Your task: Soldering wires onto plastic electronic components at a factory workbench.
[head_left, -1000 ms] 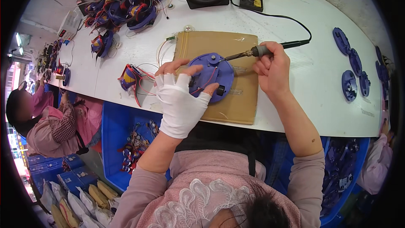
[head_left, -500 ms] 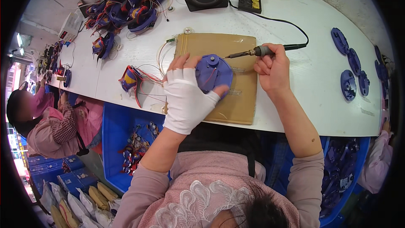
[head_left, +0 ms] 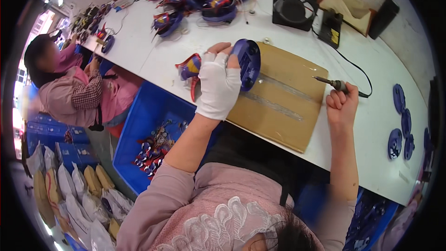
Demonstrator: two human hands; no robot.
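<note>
My left hand (head_left: 217,86), in a white glove that leaves the fingertips bare, grips a purple round plastic casing (head_left: 247,65). The casing is tilted up on edge above the left part of a brown cardboard sheet (head_left: 274,104) with strips of clear tape. In my closed right hand (head_left: 342,106) is a soldering iron (head_left: 337,83), its tip pointing left over the sheet's right edge, apart from the casing. Just left of the gloved hand lies a red, yellow and purple part (head_left: 189,68). Most of its wires are hidden by the hand.
Several wired purple assemblies (head_left: 218,9) are heaped at the back, beside a black fan (head_left: 293,9) and a soldering iron stand (head_left: 331,28). Loose purple casings (head_left: 395,143) lie far right. A blue bin (head_left: 127,158) stands below the table edge. Another person (head_left: 69,83) sits at left.
My view has swung left. The casing has gone from lying flat on the cardboard to tilted up in my left hand. The iron's tip has drawn away rightward from it.
</note>
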